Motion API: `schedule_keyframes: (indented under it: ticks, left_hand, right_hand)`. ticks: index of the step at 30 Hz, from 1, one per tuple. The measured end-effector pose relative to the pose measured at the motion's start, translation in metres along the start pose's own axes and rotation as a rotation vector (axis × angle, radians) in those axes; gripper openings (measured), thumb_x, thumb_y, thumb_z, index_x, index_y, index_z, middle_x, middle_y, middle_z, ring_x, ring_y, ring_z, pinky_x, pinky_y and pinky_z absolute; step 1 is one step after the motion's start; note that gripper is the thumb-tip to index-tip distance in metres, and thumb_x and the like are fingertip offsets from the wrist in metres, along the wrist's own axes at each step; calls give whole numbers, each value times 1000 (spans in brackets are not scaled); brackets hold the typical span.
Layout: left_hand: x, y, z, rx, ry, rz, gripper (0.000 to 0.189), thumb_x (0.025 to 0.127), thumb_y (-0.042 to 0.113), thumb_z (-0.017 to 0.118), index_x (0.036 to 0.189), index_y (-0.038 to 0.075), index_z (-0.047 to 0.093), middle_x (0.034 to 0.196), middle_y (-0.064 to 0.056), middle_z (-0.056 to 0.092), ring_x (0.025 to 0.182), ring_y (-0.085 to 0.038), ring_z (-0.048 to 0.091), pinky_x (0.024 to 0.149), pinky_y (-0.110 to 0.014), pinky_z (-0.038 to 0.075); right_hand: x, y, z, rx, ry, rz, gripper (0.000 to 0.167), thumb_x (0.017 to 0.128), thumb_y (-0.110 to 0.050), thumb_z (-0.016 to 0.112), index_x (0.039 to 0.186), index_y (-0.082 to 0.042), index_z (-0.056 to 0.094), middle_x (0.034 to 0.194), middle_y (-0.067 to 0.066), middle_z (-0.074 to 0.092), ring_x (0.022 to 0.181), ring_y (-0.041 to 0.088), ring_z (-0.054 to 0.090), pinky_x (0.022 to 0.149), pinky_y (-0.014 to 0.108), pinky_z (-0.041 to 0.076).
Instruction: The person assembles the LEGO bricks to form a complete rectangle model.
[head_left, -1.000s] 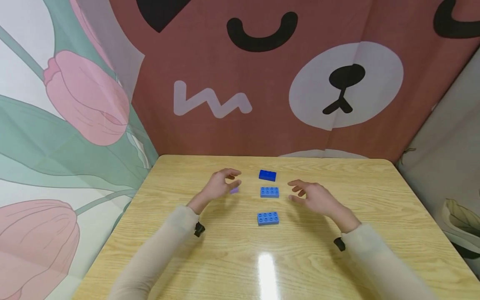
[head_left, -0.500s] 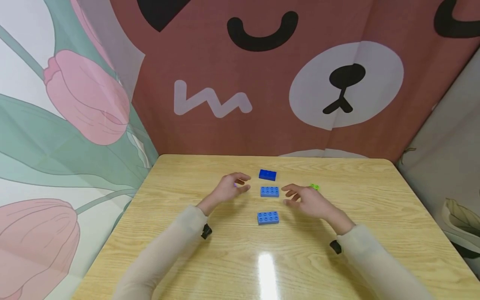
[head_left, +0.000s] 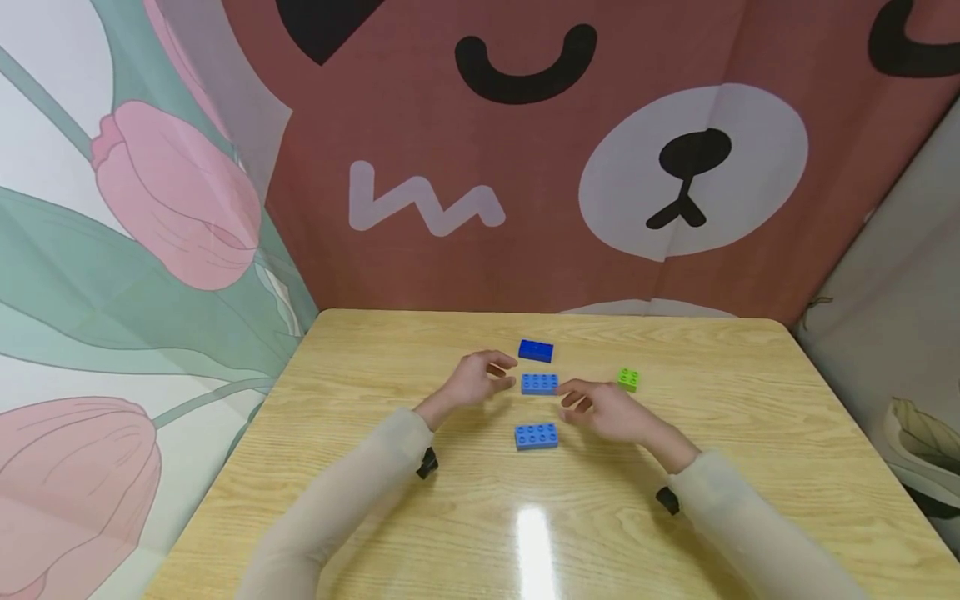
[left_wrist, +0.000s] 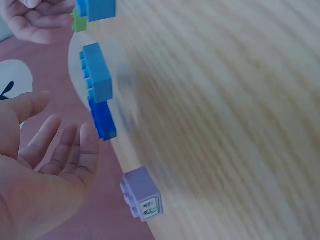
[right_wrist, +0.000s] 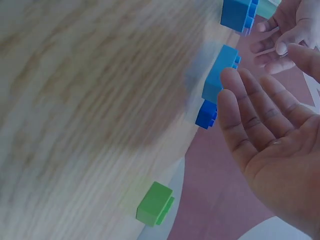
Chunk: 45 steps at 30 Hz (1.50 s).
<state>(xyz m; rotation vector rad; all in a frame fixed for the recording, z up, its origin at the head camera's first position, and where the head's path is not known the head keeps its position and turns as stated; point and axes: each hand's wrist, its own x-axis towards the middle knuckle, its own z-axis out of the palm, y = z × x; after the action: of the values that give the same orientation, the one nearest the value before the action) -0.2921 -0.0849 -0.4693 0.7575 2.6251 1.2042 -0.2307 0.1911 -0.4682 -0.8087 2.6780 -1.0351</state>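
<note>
Over the table, my left hand [head_left: 474,380] is just left of the middle light-blue brick [head_left: 539,383], its fingers loosely bent and holding nothing. My right hand [head_left: 609,410] hovers at that brick's right end, also holding nothing; whether its fingertips touch the brick is unclear. Behind it lies a dark-blue brick [head_left: 536,351], and nearer me another light-blue brick [head_left: 536,437]. A small green brick [head_left: 628,380] sits beyond the right hand. In the left wrist view a purple brick [left_wrist: 142,192] with a printed side stands on the table; the left hand hides it in the head view.
The wooden table [head_left: 420,517] has its far edge against a red-brown curtain [head_left: 420,275] printed with a bear face. A floral curtain [head_left: 180,200] hangs at the left. Black wrist devices [head_left: 427,463] sit under both cuffs.
Both hands have moved inward toward the middle light-blue brick, the left one rightward, the right one leftward and slightly nearer me. The green brick has come into view; the purple one is now hidden.
</note>
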Motion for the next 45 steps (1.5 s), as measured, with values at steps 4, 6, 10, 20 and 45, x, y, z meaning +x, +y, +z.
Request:
schedule_keyframes:
  ticks: [4, 6, 10, 20, 45]
  left_hand:
    - [1, -1, 8, -24, -11, -53, 32, 98, 15, 72, 128, 4, 68, 126, -11, 66, 106, -22, 65, 84, -31, 55]
    - [2, 0, 11, -39, -13, -66, 31, 98, 15, 72, 128, 5, 69, 125, -9, 66, 106, -21, 65, 82, -30, 55]
    - [5, 0, 16, -74, -18, -80, 33, 98, 11, 72, 130, 5, 68, 126, -9, 66, 106, -21, 66, 80, -29, 56]
    - [12, 0, 21, -79, -31, -112, 38, 96, 9, 74, 133, 5, 66, 127, -10, 67, 105, -21, 68, 73, -27, 56]
    - [21, 2, 27, -32, -23, -182, 29, 95, 5, 73, 124, 10, 73, 113, -2, 69, 100, -17, 65, 74, -26, 55]
  right_hand:
    - [-2, 0, 3, 22, -31, 4, 36, 101, -18, 66, 133, -2, 62, 113, 8, 69, 97, 21, 66, 82, 40, 54]
    - [-2, -1, 4, 36, -45, 8, 36, 101, -18, 66, 133, -2, 62, 114, 8, 69, 98, 22, 66, 83, 41, 54]
    - [-1, -3, 7, 56, -70, 0, 37, 100, -17, 68, 133, -1, 62, 114, 9, 69, 99, 24, 66, 85, 42, 55]
    - [2, -3, 15, 60, -103, -19, 36, 98, -14, 71, 130, -1, 63, 114, 7, 70, 100, 25, 67, 86, 39, 56]
    - [10, -1, 23, 75, -121, -50, 34, 90, -4, 77, 123, -3, 68, 110, 1, 70, 88, 14, 66, 78, 30, 55]
